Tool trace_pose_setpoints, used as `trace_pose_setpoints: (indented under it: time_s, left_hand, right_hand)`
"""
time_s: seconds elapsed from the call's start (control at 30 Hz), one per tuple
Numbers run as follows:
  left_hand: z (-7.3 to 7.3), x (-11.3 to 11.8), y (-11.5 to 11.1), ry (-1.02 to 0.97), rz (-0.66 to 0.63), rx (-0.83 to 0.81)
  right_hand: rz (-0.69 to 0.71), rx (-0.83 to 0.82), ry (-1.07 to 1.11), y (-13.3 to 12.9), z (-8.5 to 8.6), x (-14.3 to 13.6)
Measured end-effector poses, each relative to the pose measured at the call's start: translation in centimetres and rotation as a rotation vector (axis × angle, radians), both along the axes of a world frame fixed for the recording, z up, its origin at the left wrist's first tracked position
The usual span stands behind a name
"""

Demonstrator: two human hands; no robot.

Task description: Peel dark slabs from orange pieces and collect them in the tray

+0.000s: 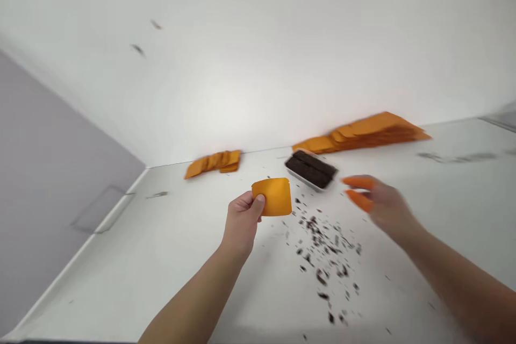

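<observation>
My left hand (244,215) pinches a small square orange paper packet (276,197) between thumb and fingers, held up above the white table. To the right, my right hand (377,199) is blurred by motion. Orange covers its fingertips, and its thumb and forefinger are apart with nothing between them. Just beyond the two hands sits a shallow white tray (306,181) filled with a dark brown material (311,168), which has a groove along its length. My right hand is near the tray's right end, not touching it. Dark flakes (320,244) lie scattered on the table between my forearms.
Along the white wall at the back, a long overlapping stack of orange packets (374,131) stands on the right. A smaller row of orange packets (213,162) lies on the left. A grey wall (48,172) borders the table's left side. Dark smudges mark the surfaces.
</observation>
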State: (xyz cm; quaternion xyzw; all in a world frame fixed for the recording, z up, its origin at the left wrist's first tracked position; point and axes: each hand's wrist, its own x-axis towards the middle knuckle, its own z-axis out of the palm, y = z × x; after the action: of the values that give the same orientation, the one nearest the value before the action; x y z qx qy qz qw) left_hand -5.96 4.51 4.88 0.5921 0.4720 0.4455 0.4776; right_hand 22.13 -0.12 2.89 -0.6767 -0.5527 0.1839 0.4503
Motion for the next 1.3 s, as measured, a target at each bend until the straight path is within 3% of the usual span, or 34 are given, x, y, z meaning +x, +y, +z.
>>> trace_pose_setpoints:
  time_s: [0.07, 0.13, 0.27, 0.4, 0.6, 0.8, 1.3]
  left_hand:
    - [-0.3, 2.8, -2.1, -0.181, -0.082, -0.090]
    - [-1.0, 4.9, -3.5, -0.232, -0.097, -0.132]
    - [-3.0, 6.9, -4.8, -0.177, -0.055, -0.154]
    - [-4.3, 7.1, -5.2, -0.139, -0.041, -0.131]
    - [-4.3, 7.0, -5.3, -0.234, -0.253, -0.135]
    - [-4.3, 6.5, -5.1, -0.251, -0.403, -0.099]
    - [-5.6, 5.8, -5.1, -0.237, -0.185, 0.001]
  right_hand:
    - [0.162, -0.143, 0.167, -2.4, 0.1, -1.0]
    - [0.298, -0.207, 0.365, -3.5, 0.4, -2.7]
    - [0.389, -0.164, 0.585, -4.7, 0.3, -4.7]
    - [0.381, -0.149, 0.568, -5.4, -1.1, -4.4]
    - [0.247, -0.215, 0.424, -5.3, -2.3, -4.3]
    - [0.342, -0.169, 0.349, -5.8, -2.5, -4.8]
    - [0.356, -0.160, 0.290, -5.7, -3.4, -5.1]
